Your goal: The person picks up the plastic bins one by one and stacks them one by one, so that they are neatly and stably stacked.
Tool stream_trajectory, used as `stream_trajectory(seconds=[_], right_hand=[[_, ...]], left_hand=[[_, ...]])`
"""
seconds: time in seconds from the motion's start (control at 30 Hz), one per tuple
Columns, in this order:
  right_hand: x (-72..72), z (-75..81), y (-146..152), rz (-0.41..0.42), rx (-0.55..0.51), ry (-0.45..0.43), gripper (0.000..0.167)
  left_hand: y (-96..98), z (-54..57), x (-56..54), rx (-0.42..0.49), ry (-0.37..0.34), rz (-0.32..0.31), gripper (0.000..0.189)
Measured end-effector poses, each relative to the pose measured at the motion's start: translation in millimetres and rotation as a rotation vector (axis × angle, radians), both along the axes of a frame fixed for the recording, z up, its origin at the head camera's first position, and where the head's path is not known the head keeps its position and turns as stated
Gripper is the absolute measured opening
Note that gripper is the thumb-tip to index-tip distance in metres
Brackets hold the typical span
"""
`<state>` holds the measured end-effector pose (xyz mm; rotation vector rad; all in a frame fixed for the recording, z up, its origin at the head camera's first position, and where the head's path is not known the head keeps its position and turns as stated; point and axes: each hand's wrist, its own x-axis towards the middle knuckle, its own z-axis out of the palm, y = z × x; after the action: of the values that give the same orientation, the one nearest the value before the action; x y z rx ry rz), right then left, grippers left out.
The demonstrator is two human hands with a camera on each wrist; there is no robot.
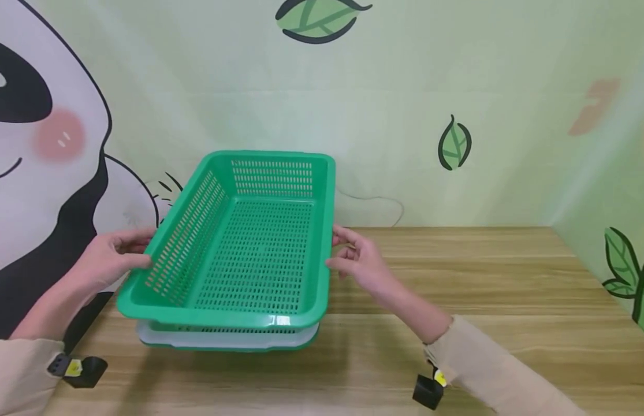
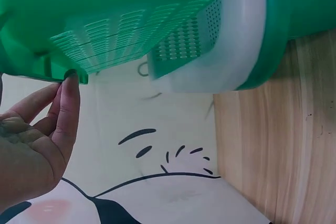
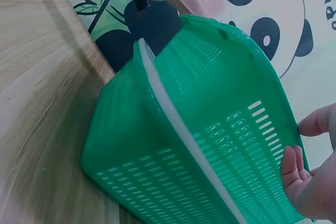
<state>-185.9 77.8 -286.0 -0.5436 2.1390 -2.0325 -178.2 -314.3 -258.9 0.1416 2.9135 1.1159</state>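
Observation:
Both hands hold a green plastic basket (image 1: 223, 316) with slotted walls by the rim of its long sides. My left hand (image 1: 111, 254) pinches the left rim, its fingertips under the edge in the left wrist view. On the opposite rim my right hand (image 1: 360, 260) grips with thumb and fingers. Beneath, a white basket (image 2: 244, 30) shows mostly as a rim, set into a lower green basket (image 3: 121, 145). The held basket is raised and tilted, its lower part still inside the white one. Its base is hidden in the head view.
The stack stands on a wood-grain table (image 1: 457, 323), with bare tabletop to its right. Behind hangs a pale green backdrop (image 1: 394, 115) printed with leaves and a panda. A thin cord (image 1: 376, 197) shows at the backdrop. Small black cameras (image 1: 428, 393) sit at the wrists.

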Motion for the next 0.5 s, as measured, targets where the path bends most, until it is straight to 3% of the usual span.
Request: stream_trajectory(seconds=[0.5], right_hand=[[-4.0, -19.6, -7.5, -0.008, 0.001, -0.037, 0.06]], left_hand=[[-8.0, -21.2, -4.5, 0.05, 0.014, -0.039, 0.054]])
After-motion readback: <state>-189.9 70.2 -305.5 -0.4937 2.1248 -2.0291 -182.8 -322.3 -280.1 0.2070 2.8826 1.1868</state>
